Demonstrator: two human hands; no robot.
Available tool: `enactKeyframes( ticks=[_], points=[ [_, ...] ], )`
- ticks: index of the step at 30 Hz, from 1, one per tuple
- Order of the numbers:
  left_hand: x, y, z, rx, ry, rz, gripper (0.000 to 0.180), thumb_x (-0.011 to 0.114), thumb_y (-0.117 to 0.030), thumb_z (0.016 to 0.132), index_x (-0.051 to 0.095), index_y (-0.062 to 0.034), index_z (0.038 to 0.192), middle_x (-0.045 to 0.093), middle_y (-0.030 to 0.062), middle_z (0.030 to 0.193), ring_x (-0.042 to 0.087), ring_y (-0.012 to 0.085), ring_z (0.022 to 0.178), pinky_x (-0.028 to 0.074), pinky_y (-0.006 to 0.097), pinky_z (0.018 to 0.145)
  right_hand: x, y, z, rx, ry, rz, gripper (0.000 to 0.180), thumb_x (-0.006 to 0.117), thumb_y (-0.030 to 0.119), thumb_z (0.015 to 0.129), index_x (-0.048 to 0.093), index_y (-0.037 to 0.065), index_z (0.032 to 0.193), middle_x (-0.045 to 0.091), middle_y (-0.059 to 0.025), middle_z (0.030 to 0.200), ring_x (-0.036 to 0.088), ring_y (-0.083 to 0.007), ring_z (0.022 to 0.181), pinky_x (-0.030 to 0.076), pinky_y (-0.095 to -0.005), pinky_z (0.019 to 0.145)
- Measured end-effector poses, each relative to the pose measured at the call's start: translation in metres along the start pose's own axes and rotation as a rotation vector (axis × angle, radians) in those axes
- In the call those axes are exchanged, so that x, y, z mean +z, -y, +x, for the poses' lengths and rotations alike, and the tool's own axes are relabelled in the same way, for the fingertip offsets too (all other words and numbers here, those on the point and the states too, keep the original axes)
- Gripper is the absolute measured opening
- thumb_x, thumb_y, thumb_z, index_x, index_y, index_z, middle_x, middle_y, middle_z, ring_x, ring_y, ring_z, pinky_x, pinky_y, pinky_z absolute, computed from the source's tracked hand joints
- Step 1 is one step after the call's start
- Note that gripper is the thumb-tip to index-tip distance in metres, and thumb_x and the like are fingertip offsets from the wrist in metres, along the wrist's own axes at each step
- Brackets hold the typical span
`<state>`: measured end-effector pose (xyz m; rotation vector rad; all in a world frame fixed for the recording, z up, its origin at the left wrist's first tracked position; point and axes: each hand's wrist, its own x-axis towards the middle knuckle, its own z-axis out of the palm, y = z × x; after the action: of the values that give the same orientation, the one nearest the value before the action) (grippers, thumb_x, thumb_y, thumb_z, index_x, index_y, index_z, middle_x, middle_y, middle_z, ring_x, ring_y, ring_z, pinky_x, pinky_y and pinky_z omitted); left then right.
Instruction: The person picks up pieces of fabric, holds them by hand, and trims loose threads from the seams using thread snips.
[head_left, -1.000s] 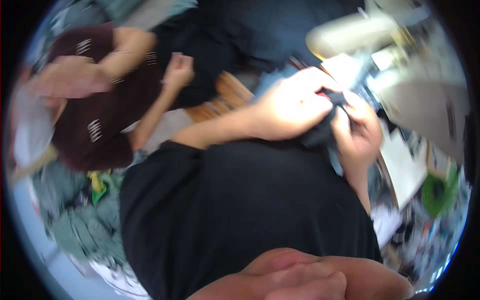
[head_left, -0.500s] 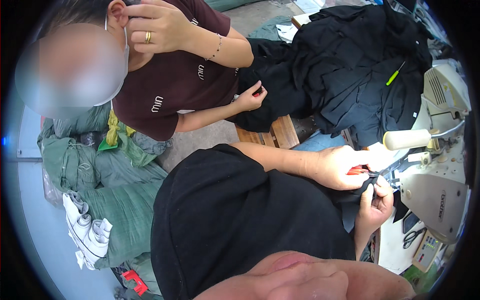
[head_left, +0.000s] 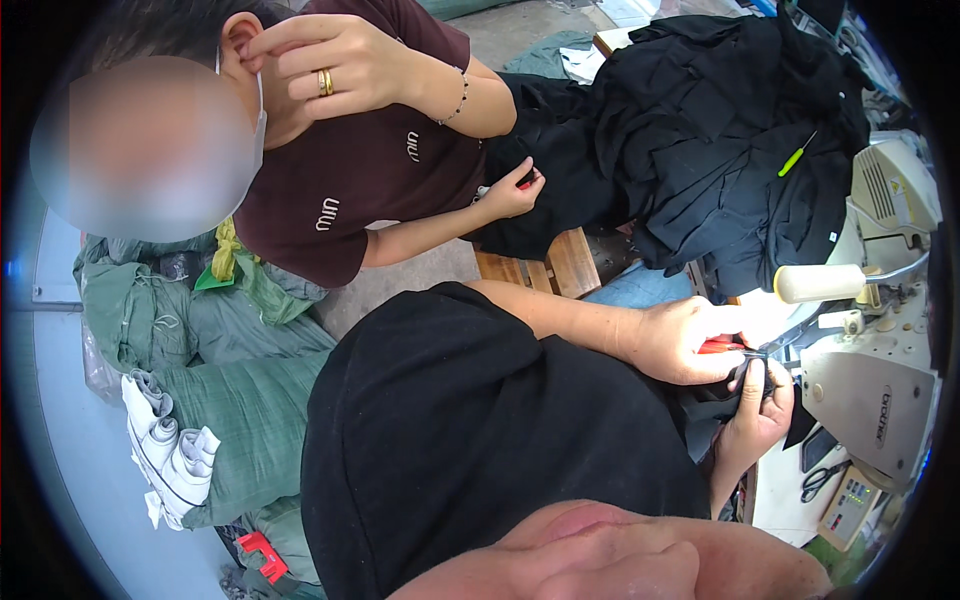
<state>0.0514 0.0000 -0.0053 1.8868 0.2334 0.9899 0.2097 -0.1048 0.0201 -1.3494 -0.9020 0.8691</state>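
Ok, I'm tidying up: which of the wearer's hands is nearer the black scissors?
Right. In the picture, the right hand is just above-left of the black scissors; the left hand, holding a red-handled tool, is farther up and left.

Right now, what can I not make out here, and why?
In the head view:
Red-handled tool: handle partly covered by the left hand.
Black cloth: partly covered by the right hand.
Small item: mostly hidden by the co-worker's hand.
Control panel: markings too small.
Sewing machine: cut off by dark rim.
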Motion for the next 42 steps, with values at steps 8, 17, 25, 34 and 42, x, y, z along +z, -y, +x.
enactKeyframes(
  ticks=[8, 17, 25, 34, 42],
  points=[
    [0.003, 0.001, -0.003, -0.012, 0.014, 0.099, 0.035, 0.065, -0.013, 0.084, 0.056, 0.0068, 0.111, 0.063, 0.0179, 0.084, 0.063, 0.0292, 0.058, 0.052, 0.033, 0.055, 0.001, -0.004, -0.002, -0.040, -0.076, -0.045, 0.014, 0.062, -0.001, 0.093, 0.058, -0.006, 0.105, 0.065, -0.0077, 0.095, 0.060, -0.0087, 0.082, 0.049, -0.0205, 0.076],
    [0.005, 0.003, -0.003, 0.025, 0.002, 0.124, 0.031, 0.065, -0.008, 0.083, 0.056, 0.0071, 0.109, 0.063, 0.0193, 0.092, 0.065, 0.0288, 0.064, 0.053, 0.032, 0.058, -0.004, -0.009, -0.003, -0.071, -0.056, -0.090, 0.010, 0.064, -0.003, 0.091, 0.062, -0.006, 0.100, 0.065, -0.0061, 0.096, 0.060, -0.0096, 0.086, 0.048, -0.0210, 0.079],
    [0.006, 0.004, -0.002, 0.058, -0.059, 0.151, 0.029, 0.067, -0.004, 0.081, 0.058, 0.0080, 0.107, 0.064, 0.0201, 0.101, 0.068, 0.0287, 0.075, 0.055, 0.031, 0.067, -0.009, -0.012, -0.004, -0.058, -0.069, -0.106, 0.014, 0.066, -0.004, 0.089, 0.062, -0.007, 0.102, 0.064, -0.0069, 0.096, 0.059, -0.0103, 0.087, 0.047, -0.0217, 0.081],
    [-0.002, 0.001, 0.002, -0.087, 0.022, 0.162, 0.032, 0.064, -0.007, 0.083, 0.059, 0.0049, 0.112, 0.067, 0.0199, 0.102, 0.066, 0.0258, 0.067, 0.052, 0.030, 0.060, -0.007, -0.008, -0.003, -0.070, -0.047, -0.131, 0.013, 0.066, -0.003, 0.090, 0.061, -0.007, 0.101, 0.063, -0.0069, 0.097, 0.058, -0.0102, 0.088, 0.046, -0.0225, 0.081],
    [-0.011, -0.005, 0.011, -0.097, 0.057, -0.045, 0.039, 0.071, -0.015, 0.084, 0.061, 0.0018, 0.118, 0.067, 0.0172, 0.104, 0.069, 0.0271, 0.079, 0.053, 0.031, 0.077, -0.001, 0.007, -0.002, -0.106, 0.068, -0.222, 0.011, 0.064, -0.002, 0.089, 0.063, -0.004, 0.099, 0.065, -0.0060, 0.095, 0.060, -0.0115, 0.089, 0.047, -0.0248, 0.084]
  ],
)
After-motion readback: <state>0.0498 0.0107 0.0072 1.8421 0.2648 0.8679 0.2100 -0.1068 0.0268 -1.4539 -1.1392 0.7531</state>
